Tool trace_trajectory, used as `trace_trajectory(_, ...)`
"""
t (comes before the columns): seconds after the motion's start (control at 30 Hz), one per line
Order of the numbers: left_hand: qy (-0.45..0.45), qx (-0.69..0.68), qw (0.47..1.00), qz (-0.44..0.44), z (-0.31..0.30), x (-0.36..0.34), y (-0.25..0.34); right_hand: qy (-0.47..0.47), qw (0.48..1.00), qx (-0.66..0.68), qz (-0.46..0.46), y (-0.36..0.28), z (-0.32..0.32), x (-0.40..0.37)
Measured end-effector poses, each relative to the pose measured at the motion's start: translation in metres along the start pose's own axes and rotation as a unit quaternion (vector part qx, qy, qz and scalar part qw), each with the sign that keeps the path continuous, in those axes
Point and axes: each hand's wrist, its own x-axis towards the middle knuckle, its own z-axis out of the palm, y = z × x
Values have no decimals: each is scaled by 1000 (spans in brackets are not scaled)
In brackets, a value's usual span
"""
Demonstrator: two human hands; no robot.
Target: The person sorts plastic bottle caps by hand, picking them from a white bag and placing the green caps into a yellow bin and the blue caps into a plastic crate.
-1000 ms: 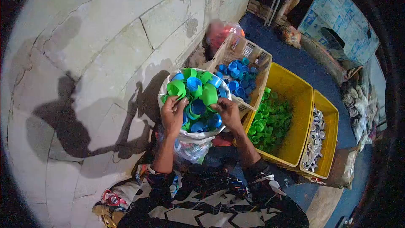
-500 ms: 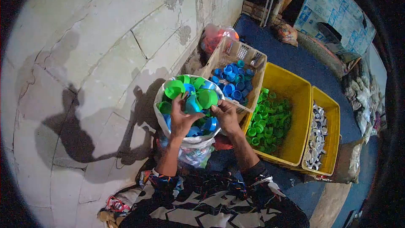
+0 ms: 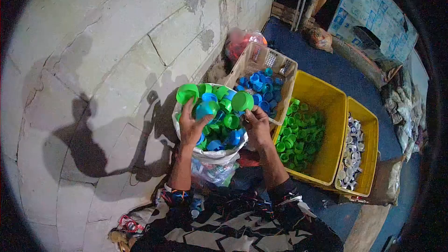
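A white sack (image 3: 224, 156) full of green and blue plastic caps stands in front of me. Over its right rim, my right hand (image 3: 256, 123) pinches a green cap (image 3: 242, 101) between thumb and fingers. My left hand (image 3: 190, 126) is above the sack's left side, closed around a light blue cap (image 3: 204, 109) between thumb and fingers. Its fingertips overlap a large green cap (image 3: 186, 93) at the left rim. More caps, such as a green cap (image 3: 231, 121) and a blue cap (image 3: 215, 145), lie in the sack between and below the hands.
Right of the sack, a beige crate (image 3: 290, 77) holds blue caps. Beyond it, a large yellow bin (image 3: 329, 105) contains green caps and a narrower yellow bin (image 3: 370, 135) white ones. A block wall (image 3: 112, 65) runs along the left. A red bag (image 3: 240, 42) rests behind the crate.
My left hand has shifted left with the light blue cap. My right hand has moved slightly right and raised its green cap, and more caps show between the hands.
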Motion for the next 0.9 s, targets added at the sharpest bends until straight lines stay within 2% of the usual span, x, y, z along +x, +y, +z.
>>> trace_trajectory(0.07, 22, 52, 998, 13, -7, 7, -9, 30, 999, -19, -7, -5, 3, -2)
trace_trajectory(0.17, 52, 184, 981, -30, -13, 11, 4, -5, 996, -85, -34, 2, -26, -2)
trace_trajectory(0.2, 72, 216, 974, 19, -11, 11, 5, 12, 994, -108, -34, -3, -26, -7)
trace_trajectory(0.33, 43, 226, 972, 49, 16, 4, 14, 51, 970, -231, -48, -23, -41, -25)
trace_trajectory(0.37, 14, 232, 971, 54, 29, 1, 16, 56, 960, -270, -57, -24, -52, -28)
trace_trajectory(0.4, -17, 236, 970, 59, 42, -2, 18, 68, 940, -319, -102, -24, -65, -33)
trace_trajectory(0.5, -123, 265, 953, 76, 97, -16, 8, 90, 805, -529, -255, -36, -102, -57)
trace_trajectory(0.63, -253, 268, 925, 88, 183, -51, -27, 148, 728, -630, -228, -70, -147, -102)
trace_trajectory(0.67, -279, 286, 911, 103, 202, -60, -35, 149, 743, -625, -186, -78, -163, -115)
trace_trajectory(0.77, -335, 274, 899, 65, 254, -89, -75, 193, 693, -671, -178, -84, -217, -144)
trace_trajectory(0.9, -401, 235, 882, 83, 316, -98, -84, 237, 699, -653, -167, -117, -255, -161)
